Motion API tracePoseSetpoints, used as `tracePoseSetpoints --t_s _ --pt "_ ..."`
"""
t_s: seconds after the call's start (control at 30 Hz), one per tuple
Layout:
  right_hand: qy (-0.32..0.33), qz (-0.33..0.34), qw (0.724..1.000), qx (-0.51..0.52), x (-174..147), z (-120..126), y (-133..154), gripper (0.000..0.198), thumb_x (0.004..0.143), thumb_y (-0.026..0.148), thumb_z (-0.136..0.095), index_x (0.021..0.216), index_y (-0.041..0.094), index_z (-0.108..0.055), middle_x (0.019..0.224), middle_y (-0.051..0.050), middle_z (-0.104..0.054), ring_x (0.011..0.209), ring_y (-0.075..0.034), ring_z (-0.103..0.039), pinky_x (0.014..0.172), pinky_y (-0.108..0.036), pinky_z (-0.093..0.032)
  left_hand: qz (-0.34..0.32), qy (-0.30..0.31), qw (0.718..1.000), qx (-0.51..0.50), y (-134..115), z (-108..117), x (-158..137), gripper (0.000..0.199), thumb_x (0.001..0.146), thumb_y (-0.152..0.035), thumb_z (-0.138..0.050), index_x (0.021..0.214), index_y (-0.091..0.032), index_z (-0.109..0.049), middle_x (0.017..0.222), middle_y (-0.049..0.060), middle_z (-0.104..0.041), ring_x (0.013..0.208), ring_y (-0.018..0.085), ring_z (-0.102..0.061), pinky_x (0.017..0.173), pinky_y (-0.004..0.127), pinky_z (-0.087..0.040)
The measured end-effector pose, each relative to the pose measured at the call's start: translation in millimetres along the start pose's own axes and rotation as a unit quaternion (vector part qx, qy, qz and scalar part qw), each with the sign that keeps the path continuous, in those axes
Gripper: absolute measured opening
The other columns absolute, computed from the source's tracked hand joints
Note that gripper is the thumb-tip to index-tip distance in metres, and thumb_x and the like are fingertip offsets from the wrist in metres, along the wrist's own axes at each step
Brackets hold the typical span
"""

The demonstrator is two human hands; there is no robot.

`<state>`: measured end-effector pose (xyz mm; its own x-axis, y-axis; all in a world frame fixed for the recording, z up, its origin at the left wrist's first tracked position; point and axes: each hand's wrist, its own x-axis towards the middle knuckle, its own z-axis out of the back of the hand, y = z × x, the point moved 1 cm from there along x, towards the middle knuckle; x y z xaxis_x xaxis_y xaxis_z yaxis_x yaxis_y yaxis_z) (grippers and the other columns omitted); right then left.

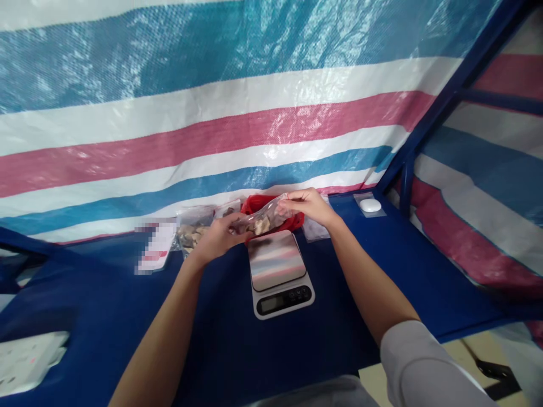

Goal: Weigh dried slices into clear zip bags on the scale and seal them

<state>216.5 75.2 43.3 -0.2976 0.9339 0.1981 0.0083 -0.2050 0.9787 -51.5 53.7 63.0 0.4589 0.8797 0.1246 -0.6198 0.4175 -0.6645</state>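
Observation:
Between my two hands a clear plastic bag (262, 224) with pale beige pieces inside is stretched sideways, above the back edge of a digital kitchen scale (278, 263). My left hand (221, 234) grips the bag's left end, fingers closed. At the other end my right hand (309, 206) pinches the bag's right edge. A red plastic bag (297, 224) lies just behind the held bag, partly covered by it. The scale has a shiny square plate and a white body, and its display shows no readable figures. What the pieces are, I cannot tell.
Left of my left hand lie another clear bag of beige pieces (190, 234) and a white-and-red packet (159, 246), partly pixelated. A small bag with a white oval object (370, 205) is at the right. A power strip (31, 362) sits at the near left of the blue table (339, 316).

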Motion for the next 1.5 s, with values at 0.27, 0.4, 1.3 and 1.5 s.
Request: tracePoseSetpoints --t_s 0.27,0.4,1.3,1.5 --pt "-0.071 -0.075 0.993 0.058 5 5 -9 0.036 0.073 0.047 -0.082 0.094 0.019 -0.078 0.087 -0.004 -0.078 0.082 -0.019 -0.075 0.077 -0.031 -0.063 0.046 -0.111 0.992 -0.028 2 16 6 0.053 0.076 -0.058 -0.072 0.110 -0.017 -0.065 0.095 0.006 -0.073 0.087 0.023 -0.068 0.082 0.034 -0.056" --pt "-0.122 -0.090 0.983 0.100 13 3 -11 0.033 0.079 0.039 -0.079 0.105 0.020 -0.074 0.089 -0.006 -0.079 0.079 -0.017 -0.076 0.072 -0.027 -0.062 0.025 -0.101 0.994 0.015 -7 34 19 0.047 0.079 -0.055 -0.069 0.107 -0.018 -0.067 0.092 0.006 -0.074 0.084 0.022 -0.069 0.080 0.034 -0.056" --pt "-0.108 -0.053 0.993 0.006 30 2 -32 0.029 0.082 0.042 -0.072 0.102 0.024 -0.080 0.100 -0.004 -0.079 0.095 -0.023 -0.073 0.085 -0.037 -0.060 0.007 -0.027 0.996 0.085 -12 66 89 0.045 0.074 -0.054 -0.074 0.102 -0.019 -0.072 0.097 0.006 -0.074 0.085 0.023 -0.069 0.082 0.035 -0.056" --pt "-0.104 -0.129 0.985 0.055 30 0 -37 0.031 0.081 0.041 -0.075 0.105 0.023 -0.080 0.089 -0.005 -0.078 0.082 -0.022 -0.072 0.075 -0.036 -0.063 -0.004 -0.005 0.995 0.097 -19 69 99 0.046 0.075 -0.056 -0.073 0.102 -0.019 -0.074 0.100 0.006 -0.075 0.086 0.023 -0.069 0.081 0.034 -0.057"
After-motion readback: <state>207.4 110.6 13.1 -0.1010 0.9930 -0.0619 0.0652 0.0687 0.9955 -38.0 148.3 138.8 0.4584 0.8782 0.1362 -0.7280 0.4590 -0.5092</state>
